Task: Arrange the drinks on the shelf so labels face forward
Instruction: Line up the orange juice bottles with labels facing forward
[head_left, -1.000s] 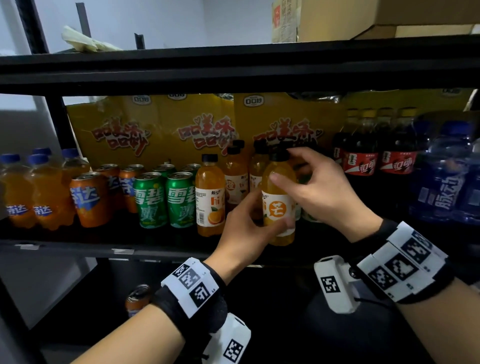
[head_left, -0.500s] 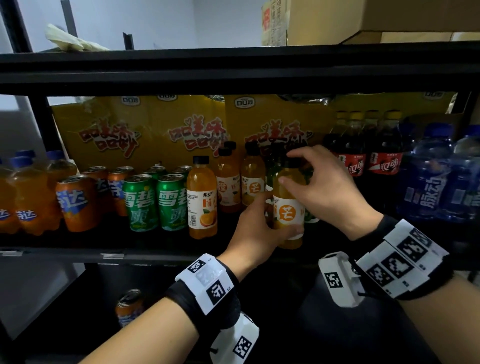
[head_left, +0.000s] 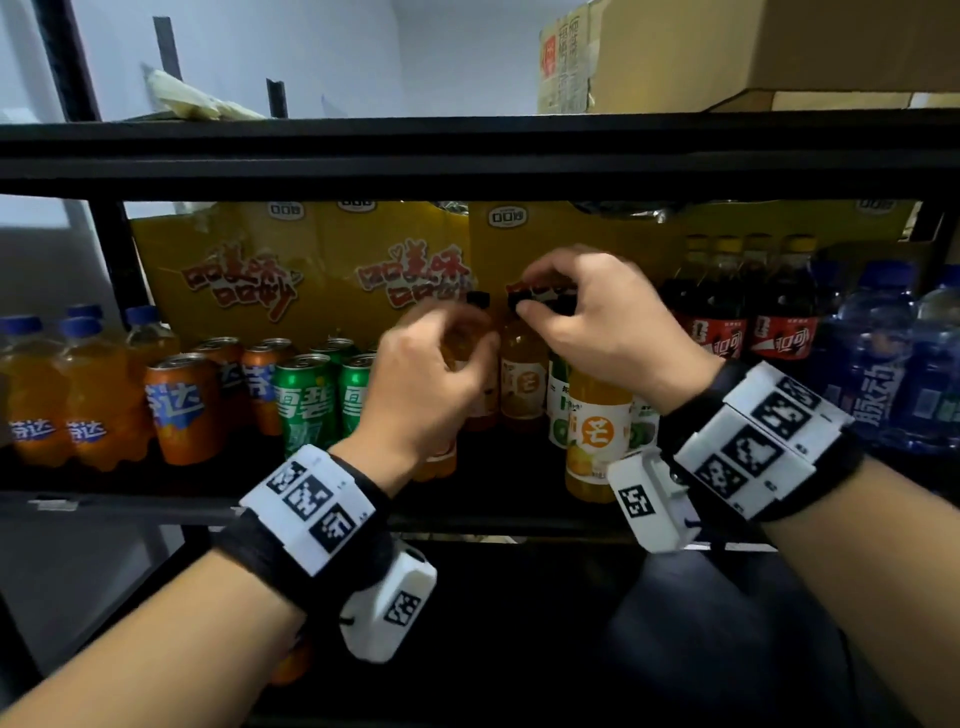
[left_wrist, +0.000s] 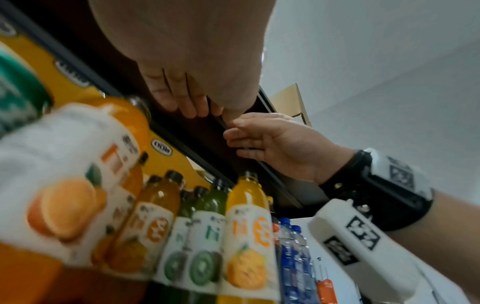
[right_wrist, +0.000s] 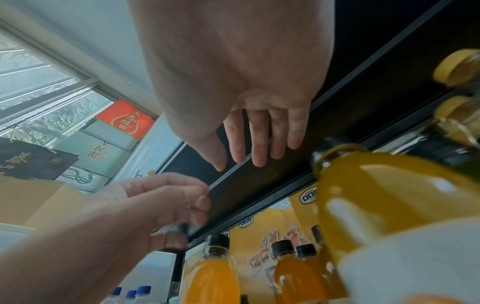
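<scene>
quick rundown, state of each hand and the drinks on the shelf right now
left hand: raised before the juice bottles, fingers loosely curled, holding nothing
right hand: fingers straight, over the black bottle caps, holding nothing
front orange juice bottle: upright, capped, label forward
green cans: upright, labels forward
cola bottles: upright, capped, labels forward

cans (head_left: 306, 400) left | juice bottles (head_left: 597, 431) centre | cola bottles (head_left: 779, 332) right
</scene>
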